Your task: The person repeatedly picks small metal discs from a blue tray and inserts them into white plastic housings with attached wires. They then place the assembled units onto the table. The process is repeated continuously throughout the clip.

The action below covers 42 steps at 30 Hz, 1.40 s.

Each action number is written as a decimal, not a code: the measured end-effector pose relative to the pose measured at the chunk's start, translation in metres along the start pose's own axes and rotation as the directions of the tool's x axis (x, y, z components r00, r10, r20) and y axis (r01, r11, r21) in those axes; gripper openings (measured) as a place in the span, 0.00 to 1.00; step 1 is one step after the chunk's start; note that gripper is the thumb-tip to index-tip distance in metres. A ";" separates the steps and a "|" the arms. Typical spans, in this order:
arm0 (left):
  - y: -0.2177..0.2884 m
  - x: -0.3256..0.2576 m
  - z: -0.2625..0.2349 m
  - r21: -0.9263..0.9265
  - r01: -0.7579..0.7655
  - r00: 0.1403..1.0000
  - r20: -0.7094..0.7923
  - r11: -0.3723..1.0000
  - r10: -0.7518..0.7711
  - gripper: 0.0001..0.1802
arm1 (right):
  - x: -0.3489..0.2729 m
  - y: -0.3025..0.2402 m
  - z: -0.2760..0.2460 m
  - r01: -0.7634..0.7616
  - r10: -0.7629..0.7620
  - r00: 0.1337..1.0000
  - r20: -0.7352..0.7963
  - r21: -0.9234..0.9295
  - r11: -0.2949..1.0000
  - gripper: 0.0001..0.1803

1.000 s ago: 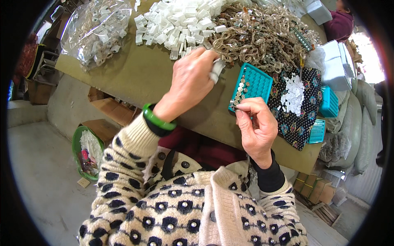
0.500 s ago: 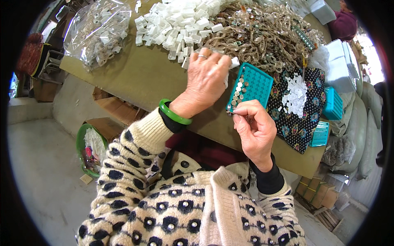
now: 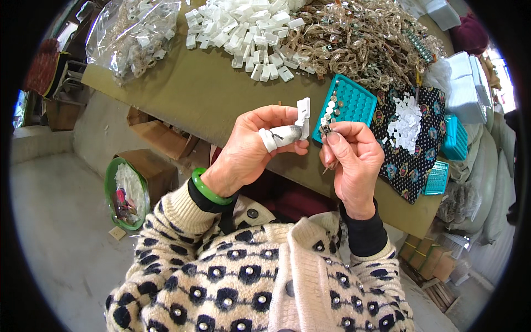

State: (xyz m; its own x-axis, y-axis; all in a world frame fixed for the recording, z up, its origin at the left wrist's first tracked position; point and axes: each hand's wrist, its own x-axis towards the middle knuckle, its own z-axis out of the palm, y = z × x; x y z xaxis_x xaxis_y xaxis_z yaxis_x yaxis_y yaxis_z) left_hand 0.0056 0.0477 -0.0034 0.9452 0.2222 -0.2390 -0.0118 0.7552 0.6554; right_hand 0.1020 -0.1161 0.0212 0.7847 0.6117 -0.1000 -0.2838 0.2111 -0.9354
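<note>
My left hand (image 3: 255,145), with a taped forefinger and a green bangle at the wrist, pinches a small white plastic clip (image 3: 303,110) upright above the table edge. My right hand (image 3: 351,160) holds a tiny metal piece (image 3: 324,128) between thumb and forefinger, right beside the clip. Just beyond both hands lies a teal tray (image 3: 354,102) with rows of small round parts along its left side. A pile of white clips (image 3: 246,27) and a heap of brownish chain pieces (image 3: 365,39) sit farther back on the tan table (image 3: 193,94).
A clear bag of parts (image 3: 135,33) lies at the table's left end. A dark patterned cloth (image 3: 404,138) carries white bits, with more teal trays (image 3: 456,138) at the right. Cardboard boxes (image 3: 160,138) and a green basin (image 3: 126,193) stand under the table on the floor.
My left hand drew back from the white pile with a clip and brought it toward my right hand. My right hand stayed by the teal tray.
</note>
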 end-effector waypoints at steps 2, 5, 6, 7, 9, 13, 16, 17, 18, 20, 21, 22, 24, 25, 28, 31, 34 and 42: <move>-0.001 0.000 -0.001 -0.073 0.011 0.999 0.044 0.997 -0.008 0.18 | 0.001 -0.001 0.004 0.001 -0.001 1.000 -0.003 0.019 1.000 0.06; -0.001 0.002 0.000 -0.106 -0.022 0.996 0.088 0.994 0.031 0.19 | 0.001 -0.004 0.010 0.057 -0.057 0.998 0.006 -0.008 0.998 0.02; -0.002 0.001 0.001 -0.137 -0.036 0.994 0.100 0.990 0.050 0.18 | 0.001 -0.006 0.011 0.067 -0.067 0.998 0.020 -0.007 0.998 0.02; -0.002 0.001 0.002 -0.142 -0.043 0.994 0.090 0.989 0.056 0.18 | 0.001 -0.008 0.013 0.048 -0.048 0.999 0.017 -0.010 0.999 0.02; -0.002 0.000 0.002 -0.151 -0.065 0.994 0.073 0.986 0.077 0.16 | 0.000 -0.011 0.016 0.010 -0.010 1.000 0.013 -0.012 1.000 0.04; -0.005 0.001 0.002 -0.122 -0.163 0.978 0.110 0.979 0.176 0.14 | -0.001 -0.013 0.024 -0.025 0.024 1.000 -0.013 -0.037 0.999 0.05; -0.010 0.001 0.003 -0.081 -0.280 0.952 0.106 0.957 0.287 0.14 | -0.005 -0.012 0.029 -0.042 0.034 0.998 -0.052 -0.164 0.986 0.05; -0.012 0.002 0.003 -0.059 -0.324 0.940 0.090 0.944 0.328 0.14 | -0.006 -0.012 0.030 -0.014 0.008 0.999 -0.033 -0.207 0.978 0.05; -0.012 0.002 0.003 -0.035 -0.365 0.927 0.075 0.930 0.367 0.14 | -0.008 -0.012 0.030 0.013 -0.017 1.000 -0.014 -0.248 0.969 0.06; -0.013 0.002 0.003 0.008 -0.368 0.928 0.060 0.930 0.367 0.14 | -0.010 -0.010 0.031 0.050 -0.051 0.999 0.006 -0.307 0.950 0.05; -0.013 0.002 0.003 0.028 -0.369 0.929 0.049 0.929 0.368 0.15 | -0.010 -0.008 0.031 0.111 -0.111 0.994 0.022 -0.350 0.930 0.04; -0.012 0.001 0.003 0.017 -0.359 0.933 0.043 0.933 0.358 0.14 | -0.008 -0.005 0.031 0.172 -0.169 0.985 0.042 -0.391 0.904 0.04; -0.011 -0.001 0.004 -0.006 -0.338 0.941 0.026 0.941 0.338 0.14 | -0.007 -0.001 0.031 0.313 -0.306 0.947 0.098 -0.498 0.808 0.06; -0.010 -0.001 0.004 0.003 -0.311 0.950 0.007 0.950 0.311 0.13 | -0.007 0.002 0.032 0.388 -0.381 0.914 0.137 -0.562 0.731 0.08; -0.008 -0.004 0.008 0.032 -0.275 0.959 -0.054 0.961 0.277 0.13 | -0.007 0.008 0.032 0.594 -0.578 0.755 0.310 -0.697 0.403 0.13; -0.009 -0.006 0.015 0.169 -0.337 0.929 -0.099 0.926 0.356 0.12 | -0.005 0.011 0.034 0.670 -0.656 0.626 0.422 -0.721 0.177 0.18; -0.009 -0.007 0.020 0.376 -0.373 0.892 -0.104 0.848 0.439 0.11 | 0.002 0.013 0.033 0.698 -0.708 0.535 0.461 -0.713 0.063 0.17; -0.004 -0.007 0.011 -0.238 -0.015 0.999 -0.050 0.971 0.003 0.10 | -0.006 0.015 0.037 0.379 -0.396 0.916 0.062 -0.457 0.805 0.05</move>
State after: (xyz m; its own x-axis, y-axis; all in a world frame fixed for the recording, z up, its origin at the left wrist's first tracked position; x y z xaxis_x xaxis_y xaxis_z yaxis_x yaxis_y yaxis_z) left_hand 0.0029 0.0358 0.0034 0.9277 0.2550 -0.2727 -0.1031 0.8770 0.4693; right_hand 0.0729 -0.0886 0.0199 0.7973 0.5240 0.2997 0.3204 0.0534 -0.9458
